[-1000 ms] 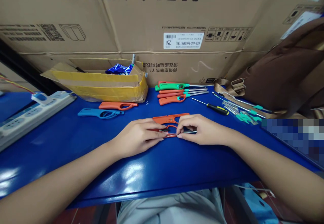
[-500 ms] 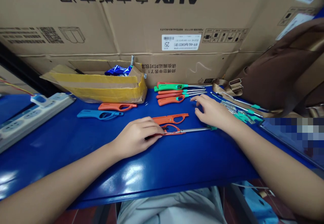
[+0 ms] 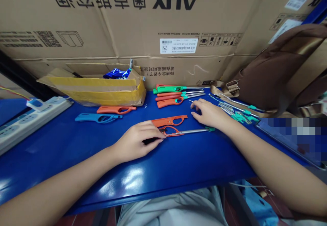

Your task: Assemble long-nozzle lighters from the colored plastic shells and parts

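Observation:
My left hand (image 3: pixel 139 139) is closed, its thumb and fingertips pinching the left end of an open orange lighter casing half (image 3: pixel 171 135). A long metal tube (image 3: pixel 194 131) lies along that casing, with a green piece (image 3: pixel 210 129) at its far right end. Just behind it rests a second orange casing half (image 3: pixel 170 120), partly covered by the left hand. My right hand (image 3: pixel 209 113) hovers above the tube's right end, fingers curled in a pinch. A thin pale pin-like piece (image 3: pixel 191 101) sticks out from its fingertips; its kind is too small to make out.
Several lighters (image 3: pixel 170 101) lie in a stack at the back. Metal tubes with green parts (image 3: pixel 237 115) are on the right, beside a brown bag (image 3: pixel 265 62). At left are an orange casing (image 3: pixel 114 109), a blue casing (image 3: pixel 97 117), a taped carton (image 3: pixel 102 94) and a power strip (image 3: pixel 33 117).
The whole view has shifted slightly. My left fingertips have slid a little to the right along the casing. The right hand keeps nearly the same place and pinch.

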Available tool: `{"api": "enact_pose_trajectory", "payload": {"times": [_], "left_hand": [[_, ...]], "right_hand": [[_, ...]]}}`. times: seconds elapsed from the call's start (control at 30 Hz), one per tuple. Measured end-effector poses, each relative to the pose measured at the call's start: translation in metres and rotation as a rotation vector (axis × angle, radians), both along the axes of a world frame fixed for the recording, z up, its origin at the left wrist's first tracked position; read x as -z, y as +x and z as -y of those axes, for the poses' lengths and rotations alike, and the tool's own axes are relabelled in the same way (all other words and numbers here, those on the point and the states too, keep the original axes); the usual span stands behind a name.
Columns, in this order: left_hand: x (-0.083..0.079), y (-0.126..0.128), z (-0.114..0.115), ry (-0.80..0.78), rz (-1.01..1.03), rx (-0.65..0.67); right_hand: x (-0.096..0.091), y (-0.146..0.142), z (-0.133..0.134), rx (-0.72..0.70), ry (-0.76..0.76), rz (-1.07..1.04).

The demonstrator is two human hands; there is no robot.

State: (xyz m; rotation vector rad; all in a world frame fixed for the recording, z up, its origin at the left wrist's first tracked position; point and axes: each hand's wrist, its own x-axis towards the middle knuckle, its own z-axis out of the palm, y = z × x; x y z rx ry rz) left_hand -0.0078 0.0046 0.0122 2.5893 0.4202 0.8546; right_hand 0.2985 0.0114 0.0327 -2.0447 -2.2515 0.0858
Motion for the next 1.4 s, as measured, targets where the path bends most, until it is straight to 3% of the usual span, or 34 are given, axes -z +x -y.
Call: {"api": "enact_pose_trajectory", "payload": {"times": [0.27,0.47,0.67,0.83,1.07,1.4], "left_hand": [[-0.002,-0.001,0.001,0.09,-0.115,0.034],[-0.007,0.0,0.004,0.143,-0.059,-0.051],[-0.01,-0.003,0.002,0.183,-0.033,-0.092],[-0.018,-0.008,-0.001,0.235,-0.202,-0.139],[-0.03,-0.012,-0.004,0.24,-0.456,-0.221],[-0.028,-0.013,-0.005,0.235,-0.479,-0.216]], "right_hand": [[-0.005,-0.005,0.004,0.019,-0.016,0.045],[-0.016,0.003,-0.001,0.184,0.015,0.125],[-0.034,0.034,-0.01,0.407,-0.028,0.185],[-0.041,0.067,-0.016,0.549,-0.134,0.201],[-0.045,0.096,-0.014,0.54,-0.218,0.172],[-0.057,0.106,0.002,0.468,-0.339,0.048]]}}
